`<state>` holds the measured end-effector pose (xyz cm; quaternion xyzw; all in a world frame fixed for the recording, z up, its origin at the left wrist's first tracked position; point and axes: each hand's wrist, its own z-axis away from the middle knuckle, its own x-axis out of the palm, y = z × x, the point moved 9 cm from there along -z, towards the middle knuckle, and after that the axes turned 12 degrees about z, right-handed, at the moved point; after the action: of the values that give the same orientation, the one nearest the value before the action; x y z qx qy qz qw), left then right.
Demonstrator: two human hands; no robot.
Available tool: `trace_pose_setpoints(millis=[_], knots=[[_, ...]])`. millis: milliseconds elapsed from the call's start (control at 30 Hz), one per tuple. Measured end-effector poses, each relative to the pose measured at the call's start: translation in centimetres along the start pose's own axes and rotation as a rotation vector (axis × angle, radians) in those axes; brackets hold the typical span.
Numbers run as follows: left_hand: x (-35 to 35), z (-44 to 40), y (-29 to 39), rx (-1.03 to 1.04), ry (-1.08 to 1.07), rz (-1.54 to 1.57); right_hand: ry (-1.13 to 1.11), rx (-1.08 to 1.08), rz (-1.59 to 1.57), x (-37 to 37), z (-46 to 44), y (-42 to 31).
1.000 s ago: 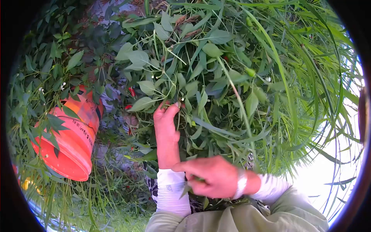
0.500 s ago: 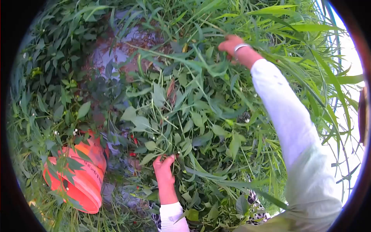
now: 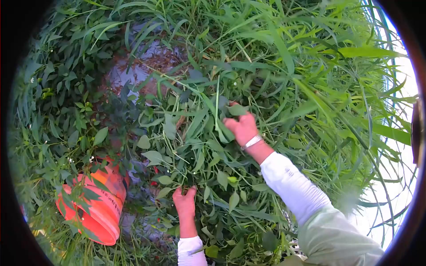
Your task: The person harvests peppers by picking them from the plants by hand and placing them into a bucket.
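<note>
My left hand (image 3: 184, 205) is at the lower middle, its thumb and fingers drawn together among the stems of a leafy plant (image 3: 204, 155); leaves cover the fingertips. Up and to the right, my right hand (image 3: 242, 127) reaches into the same foliage, with leaves over its fingers, so its hold is hidden. A bracelet (image 3: 252, 142) circles the right wrist. Close by my left hand, a small red fruit (image 3: 154, 183) shows through the leaves.
An orange-red bucket (image 3: 100, 213) lies tilted at the lower left, partly behind leaves. Pale ground sheeting (image 3: 126, 73) shows between the plants at the upper left. Long grass blades (image 3: 310, 93) fill the right side.
My right hand moved from near my left forearm up to the far grass, then back down into the foliage. My left hand stays among the stems. The view has shifted, so the bucket appears lower.
</note>
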<state>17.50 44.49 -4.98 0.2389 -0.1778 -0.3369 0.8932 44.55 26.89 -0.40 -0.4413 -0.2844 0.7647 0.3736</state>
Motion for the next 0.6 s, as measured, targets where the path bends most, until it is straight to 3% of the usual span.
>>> trace_pose_setpoints(millis=[33,167,233,267,367,400,433,500,533,600], knots=[[0.0,0.4,0.4,-0.001,0.002,-0.008,0.016,-0.022,0.058,0.3,0.7,-0.1],[3.9,5.3,14.7,0.661,0.195,-0.763,0.158,-0.312,0.566,2.0,3.9,-2.4],[5.7,7.9,20.3,0.877,0.273,-0.742,-0.008,-0.129,0.557,3.2,4.3,-2.7],[7.3,8.4,22.0,0.879,0.274,-0.756,-0.044,-0.094,0.571,3.6,4.7,-2.8],[18.1,10.2,24.6,1.168,-0.198,-0.831,-0.261,-0.062,0.721,5.3,6.0,-2.7],[21.0,9.4,23.6,1.158,-0.291,-0.805,-0.272,-0.058,0.618,6.4,6.2,-0.6],[23.5,7.7,21.9,1.082,-0.354,-0.848,-0.092,-0.298,0.290,7.5,6.2,0.9],[25.9,3.0,17.5,0.947,-0.245,-1.144,0.041,-0.176,-0.489,7.3,5.7,0.0],[26.3,0.4,15.7,0.770,-0.159,-1.339,0.039,-0.178,-0.491,7.1,5.7,0.7],[26.3,-4.3,13.1,0.679,-0.101,-1.378,-0.261,-0.088,0.405,9.7,6.6,4.4]])
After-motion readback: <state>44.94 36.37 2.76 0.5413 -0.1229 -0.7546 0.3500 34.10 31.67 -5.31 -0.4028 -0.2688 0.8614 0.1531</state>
